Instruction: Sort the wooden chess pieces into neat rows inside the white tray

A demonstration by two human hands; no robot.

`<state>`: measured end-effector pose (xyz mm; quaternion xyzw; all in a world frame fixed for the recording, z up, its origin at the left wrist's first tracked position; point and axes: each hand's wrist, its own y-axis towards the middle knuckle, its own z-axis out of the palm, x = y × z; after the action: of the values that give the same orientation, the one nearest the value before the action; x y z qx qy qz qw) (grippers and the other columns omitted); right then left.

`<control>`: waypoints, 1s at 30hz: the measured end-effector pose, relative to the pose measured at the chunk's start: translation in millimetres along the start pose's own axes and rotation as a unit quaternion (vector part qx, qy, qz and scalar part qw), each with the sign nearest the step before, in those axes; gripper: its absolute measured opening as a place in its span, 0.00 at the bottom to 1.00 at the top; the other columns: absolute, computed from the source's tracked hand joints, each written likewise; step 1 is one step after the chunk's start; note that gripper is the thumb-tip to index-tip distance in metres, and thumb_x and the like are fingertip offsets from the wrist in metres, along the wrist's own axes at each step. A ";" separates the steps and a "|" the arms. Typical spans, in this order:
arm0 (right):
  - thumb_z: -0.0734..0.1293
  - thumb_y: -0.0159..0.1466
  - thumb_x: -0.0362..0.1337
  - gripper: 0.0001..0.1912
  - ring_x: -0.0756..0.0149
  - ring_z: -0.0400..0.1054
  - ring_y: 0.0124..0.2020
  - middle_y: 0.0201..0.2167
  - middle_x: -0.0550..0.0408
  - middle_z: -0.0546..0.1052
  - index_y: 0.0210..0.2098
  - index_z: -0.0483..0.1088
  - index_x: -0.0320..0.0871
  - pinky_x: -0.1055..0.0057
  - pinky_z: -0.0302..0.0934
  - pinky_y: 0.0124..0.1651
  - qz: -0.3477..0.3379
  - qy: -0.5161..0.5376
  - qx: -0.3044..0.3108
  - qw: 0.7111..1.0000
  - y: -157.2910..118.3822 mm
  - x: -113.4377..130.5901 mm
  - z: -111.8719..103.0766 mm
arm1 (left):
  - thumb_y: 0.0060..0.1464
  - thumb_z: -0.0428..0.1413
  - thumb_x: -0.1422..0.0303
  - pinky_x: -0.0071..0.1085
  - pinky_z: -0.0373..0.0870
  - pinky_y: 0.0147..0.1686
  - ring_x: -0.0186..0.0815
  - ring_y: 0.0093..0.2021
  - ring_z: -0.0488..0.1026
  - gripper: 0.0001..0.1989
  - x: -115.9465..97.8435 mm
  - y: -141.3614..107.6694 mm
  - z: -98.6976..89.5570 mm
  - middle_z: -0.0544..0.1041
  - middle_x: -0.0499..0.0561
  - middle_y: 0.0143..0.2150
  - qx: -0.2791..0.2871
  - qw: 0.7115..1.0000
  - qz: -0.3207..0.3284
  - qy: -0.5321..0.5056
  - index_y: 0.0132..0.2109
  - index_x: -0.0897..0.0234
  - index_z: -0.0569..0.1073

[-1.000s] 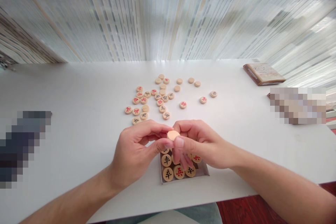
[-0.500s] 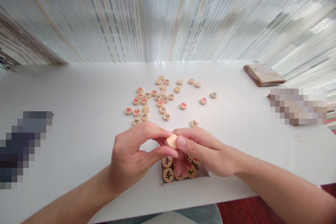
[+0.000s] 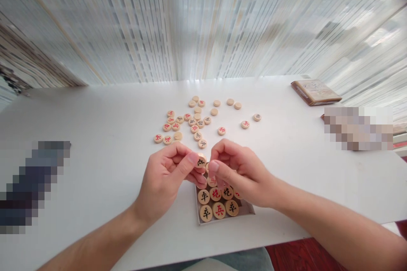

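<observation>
Handling of a single wooden disc (image 3: 200,162) was the step in hand, as judged from the view. Left hand (image 3: 160,178) grasped the disc between thumb and fingers, its dark-marked face partly visible. Right hand (image 3: 251,178) was beside it, fingers curled and thumb apart from the disc; whether those fingers gripped anything could not be told. The disc was held above the far part of a shallow box (image 3: 249,210), in which boxed discs (image 3: 219,210) lay side by side, marked in red or black (the far rows were partly hidden by both hands). Beyond, scattered discs (image 3: 202,143) lay on the white table (image 3: 95,161), some marked, others showing plain faces. A flat package (image 3: 318,92) lay near the table's far right edge. In this inspector's judgement, the next move called for a secure left pinch, with the right fingers kept from nudging the boxed discs; a small, smooth disc could slip if turned carelessly.
</observation>
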<state>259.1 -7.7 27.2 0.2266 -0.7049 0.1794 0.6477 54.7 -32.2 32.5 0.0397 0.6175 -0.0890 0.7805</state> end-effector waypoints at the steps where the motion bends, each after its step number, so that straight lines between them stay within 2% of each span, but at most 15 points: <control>1: 0.70 0.73 0.48 0.14 0.70 0.71 0.26 0.31 0.55 0.78 0.42 0.67 0.44 0.74 0.66 0.27 -0.032 -0.023 -0.027 0.999 0.5 -1.6 0.5 | 0.65 0.65 0.60 0.30 0.87 0.31 0.36 0.28 0.84 0.13 0.3 0.9 -0.4 0.85 0.49 0.30 0.002 0.999 -0.020 -0.024 0.36 0.64 0.77; 4: 0.74 0.69 0.41 0.11 0.71 0.72 0.25 0.34 0.55 0.79 0.45 0.70 0.44 0.74 0.68 0.27 -0.126 -0.115 -0.080 0.982 1.6 -5.3 2.1 | 0.66 0.65 0.61 0.32 0.88 0.34 0.36 0.31 0.86 0.11 2.4 1.8 -1.5 0.85 0.49 0.32 0.018 0.996 -0.058 -0.071 0.38 0.64 0.77; 8: 0.72 0.71 0.35 0.04 0.69 0.74 0.27 0.33 0.52 0.81 0.45 0.75 0.43 0.72 0.71 0.30 -0.229 -0.230 -0.117 0.939 2.6 -5.4 3.5 | 0.67 0.64 0.61 0.35 0.88 0.38 0.39 0.35 0.87 0.11 4.4 1.4 -1.1 0.86 0.50 0.34 0.034 0.992 -0.079 -0.090 0.41 0.64 0.75; 11: 0.68 0.72 0.32 0.08 0.67 0.76 0.30 0.37 0.48 0.82 0.50 0.76 0.42 0.70 0.73 0.33 -0.259 -0.268 -0.111 0.921 3.4 -5.3 3.2 | 0.66 0.65 0.59 0.40 0.88 0.42 0.42 0.37 0.88 0.13 4.7 1.8 -0.3 0.87 0.52 0.35 0.036 0.992 -0.079 -0.086 0.41 0.64 0.74; 13: 0.70 0.72 0.33 0.09 0.67 0.77 0.30 0.39 0.47 0.83 0.52 0.76 0.40 0.71 0.73 0.33 -0.270 -0.286 -0.106 0.913 4.1 -7.1 2.5 | 0.65 0.65 0.58 0.41 0.88 0.43 0.42 0.38 0.88 0.14 5.0 1.8 0.3 0.87 0.52 0.35 0.036 0.993 -0.079 -0.076 0.41 0.64 0.73; 18: 0.72 0.72 0.34 0.09 0.67 0.77 0.28 0.35 0.49 0.83 0.50 0.77 0.38 0.72 0.71 0.31 -0.315 -0.352 -0.119 0.873 6.2 -8.2 -1.4 | 0.67 0.63 0.58 0.39 0.86 0.44 0.41 0.40 0.87 0.14 5.6 -0.9 0.1 0.86 0.52 0.36 0.043 0.994 -0.094 -0.041 0.42 0.63 0.72; 21: 0.73 0.70 0.32 0.08 0.67 0.78 0.29 0.34 0.50 0.84 0.49 0.77 0.36 0.73 0.71 0.33 -0.304 -0.369 -0.108 0.872 2.9 2.5 -8.0 | 0.68 0.61 0.58 0.36 0.85 0.42 0.40 0.39 0.86 0.13 5.1 -0.9 -3.0 0.86 0.52 0.40 0.025 0.998 -0.058 -0.022 0.42 0.63 0.74; 24: 0.74 0.68 0.32 0.08 0.69 0.79 0.29 0.33 0.53 0.84 0.47 0.78 0.38 0.75 0.73 0.34 -0.261 -0.367 -0.120 0.885 -9.9 16.1 -18.3 | 0.68 0.60 0.60 0.34 0.83 0.39 0.38 0.37 0.85 0.10 5.1 2.9 -8.1 0.86 0.52 0.42 -0.027 0.999 -0.011 0.018 0.43 0.63 0.75; 27: 0.76 0.67 0.33 0.09 0.70 0.79 0.28 0.33 0.56 0.84 0.46 0.78 0.40 0.77 0.73 0.33 -0.199 -0.371 -0.124 0.899 -34.8 22.8 -28.0 | 0.67 0.60 0.63 0.33 0.81 0.36 0.37 0.34 0.83 0.07 6.3 8.2 -12.6 0.85 0.51 0.38 -0.058 0.997 0.016 0.043 0.43 0.63 0.75; 30: 0.76 0.68 0.34 0.09 0.71 0.78 0.28 0.32 0.58 0.84 0.47 0.77 0.42 0.78 0.73 0.31 -0.148 -0.376 -0.124 0.906 -65.2 20.7 -33.1 | 0.65 0.60 0.65 0.33 0.79 0.35 0.36 0.32 0.81 0.06 6.7 10.5 -13.9 0.85 0.50 0.36 -0.064 0.996 0.023 0.053 0.43 0.63 0.75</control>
<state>321.4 -45.7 48.4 0.2972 -0.8710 -0.1059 0.3766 44.9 -20.1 22.3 0.0084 0.6611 -0.0288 0.7497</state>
